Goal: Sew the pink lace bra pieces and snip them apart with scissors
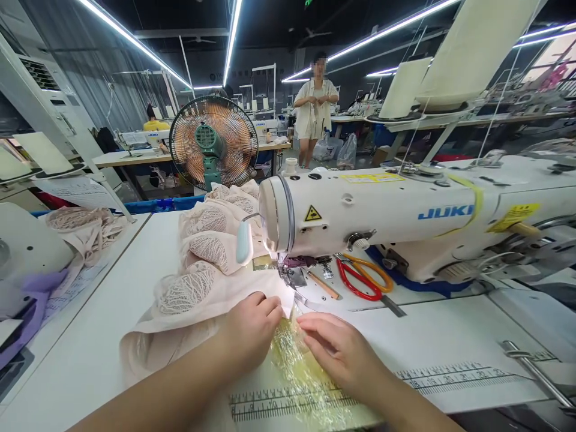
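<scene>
A white JUKI sewing machine stands on the white table. Pale pink lace fabric lies heaped left of the needle area. My left hand rests on the fabric's near edge with its fingers curled, pressing it down just before the presser foot. My right hand lies flat, fingers stretched out, on a crinkled yellowish clear film right of the fabric edge.
Red and orange-handled scissors and a pencil-like tool lie under the machine arm. A standing fan is behind the table. A person stands at the back. More fabric lies on the left table.
</scene>
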`<state>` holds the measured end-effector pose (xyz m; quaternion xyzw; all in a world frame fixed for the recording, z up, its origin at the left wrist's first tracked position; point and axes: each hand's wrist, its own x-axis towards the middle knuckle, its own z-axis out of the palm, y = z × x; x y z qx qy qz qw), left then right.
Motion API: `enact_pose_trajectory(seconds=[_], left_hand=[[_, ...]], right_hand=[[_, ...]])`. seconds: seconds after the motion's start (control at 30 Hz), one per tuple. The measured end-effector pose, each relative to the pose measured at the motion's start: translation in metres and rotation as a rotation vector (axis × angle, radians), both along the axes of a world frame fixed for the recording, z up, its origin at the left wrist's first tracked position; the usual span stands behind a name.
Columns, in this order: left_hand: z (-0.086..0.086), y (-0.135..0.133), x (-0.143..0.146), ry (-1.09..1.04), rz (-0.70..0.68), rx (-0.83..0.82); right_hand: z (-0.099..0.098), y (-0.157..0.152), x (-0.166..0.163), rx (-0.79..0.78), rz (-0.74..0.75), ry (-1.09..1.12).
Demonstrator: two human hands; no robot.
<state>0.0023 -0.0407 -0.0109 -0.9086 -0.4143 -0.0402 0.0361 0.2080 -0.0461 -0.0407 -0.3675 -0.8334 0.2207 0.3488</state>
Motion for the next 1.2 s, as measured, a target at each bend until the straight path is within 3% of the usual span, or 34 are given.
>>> enact_pose_trajectory(seconds=[0.23, 0.67, 1.2], left_hand=[[-0.002, 0.011, -0.015, -0.078, -0.118, 0.027], [0.003, 0.035, -0.03, -0.055, -0.113, -0.12], [0.007, 0.056, -0.032, -0.021, -0.058, -0.146]], right_hand=[[0.006, 0.0, 0.001, -0.074, -0.022, 0.055], [0.004, 0.001, 0.002, -0.072, -0.022, 0.049], [0.004, 0.002, 0.001, -0.116, -0.025, 0.021]])
